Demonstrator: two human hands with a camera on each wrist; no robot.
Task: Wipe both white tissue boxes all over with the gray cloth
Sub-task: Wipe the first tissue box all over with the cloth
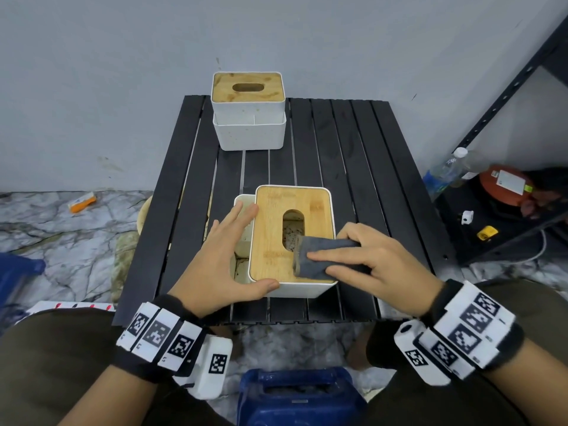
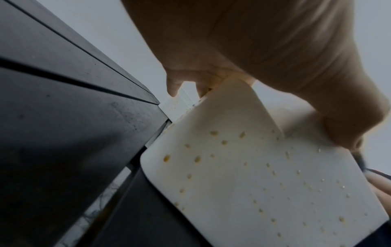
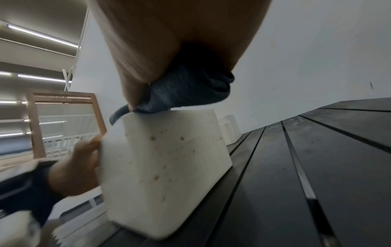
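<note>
Gray cloth [image 1: 322, 256], gripped in the right hand [image 1: 378, 262], rubs the near box's [image 1: 302, 289] lid; the flat, unclenched left hand [image 1: 221, 262] steadies it. Spotted sides next, I'd say.

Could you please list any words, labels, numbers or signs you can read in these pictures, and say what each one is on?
No text can be read with certainty.
Wristbands: black-and-white square code patterns, no words.
Near tissue box's wooden lid: faint engraved marks, too faint to read.
Bottle on the shelf: label too small to read.
Red-brown round object: white label, print too blurred.
Orange packet on the floor: print illegible.
</note>
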